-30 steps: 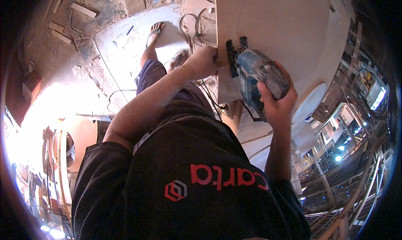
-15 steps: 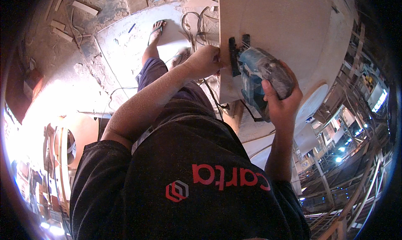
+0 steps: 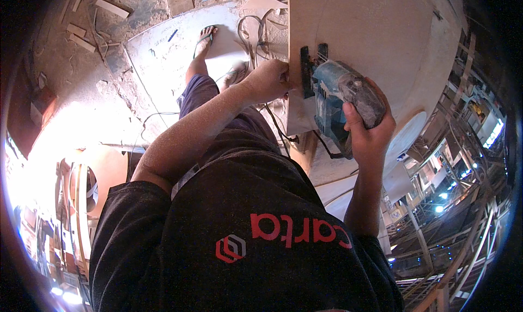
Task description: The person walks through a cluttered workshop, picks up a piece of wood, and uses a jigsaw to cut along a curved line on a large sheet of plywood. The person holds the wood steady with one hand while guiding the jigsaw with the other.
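A teal, dust-coated jigsaw [image 3: 332, 105] rests with its black base plate on a large plywood board [image 3: 392, 23], a little in from the board's left edge. My right hand [image 3: 368, 118] is closed round the jigsaw's body and handle, thumb on its left side. My left hand [image 3: 269, 78] is closed on the board's left edge, beside the base plate; some fingertips are hidden behind the edge. A faint curved line runs on the board. A black cord [image 3: 278, 129] hangs below my left hand.
My feet stand on and beside a pale curved sheet [image 3: 158, 56] on a dusty floor strewn with wood strips [image 3: 111, 8], offcuts and loops of thin material. Cut panels [image 3: 101, 181] lie at the lower left. A round-edged piece [image 3: 408, 132] and lit workshop framework are on the right.
The jigsaw and my right hand have shifted slightly right in the view, along with the board and my left hand. Both hands keep their grip.
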A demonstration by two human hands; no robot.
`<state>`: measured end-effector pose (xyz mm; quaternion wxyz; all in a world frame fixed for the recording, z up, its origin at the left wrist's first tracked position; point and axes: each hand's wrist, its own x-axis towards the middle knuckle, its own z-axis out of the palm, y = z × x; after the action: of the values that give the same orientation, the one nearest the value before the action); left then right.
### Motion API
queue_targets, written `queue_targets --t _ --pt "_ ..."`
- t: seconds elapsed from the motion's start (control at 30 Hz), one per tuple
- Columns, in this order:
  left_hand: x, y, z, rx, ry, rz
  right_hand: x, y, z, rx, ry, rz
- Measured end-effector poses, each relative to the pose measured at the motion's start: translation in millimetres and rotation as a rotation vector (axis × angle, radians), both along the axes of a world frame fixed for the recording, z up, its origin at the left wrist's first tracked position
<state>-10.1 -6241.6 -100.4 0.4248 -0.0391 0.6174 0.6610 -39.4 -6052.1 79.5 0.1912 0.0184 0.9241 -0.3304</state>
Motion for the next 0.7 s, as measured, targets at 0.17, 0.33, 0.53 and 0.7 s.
queue_targets --t 0.17,0.33,0.53,0.7 --pt "1.1 1.9 -2.6 0.049 -0.037 0.01 -0.5 -7.2 1.9 -0.045 -0.056 -0.113" --pt "8.8 6.9 -15.1 0.086 0.01 0.062 -2.0 -13.9 5.0 -0.082 -0.087 -0.166" --pt "2.3 4.7 -7.6 0.043 -0.04 -0.012 -3.2 -15.7 6.9 -0.033 -0.087 -0.178" --pt "12.4 7.9 -19.8 0.044 0.085 0.045 -1.6 -17.4 5.5 -0.048 -0.081 -0.193"
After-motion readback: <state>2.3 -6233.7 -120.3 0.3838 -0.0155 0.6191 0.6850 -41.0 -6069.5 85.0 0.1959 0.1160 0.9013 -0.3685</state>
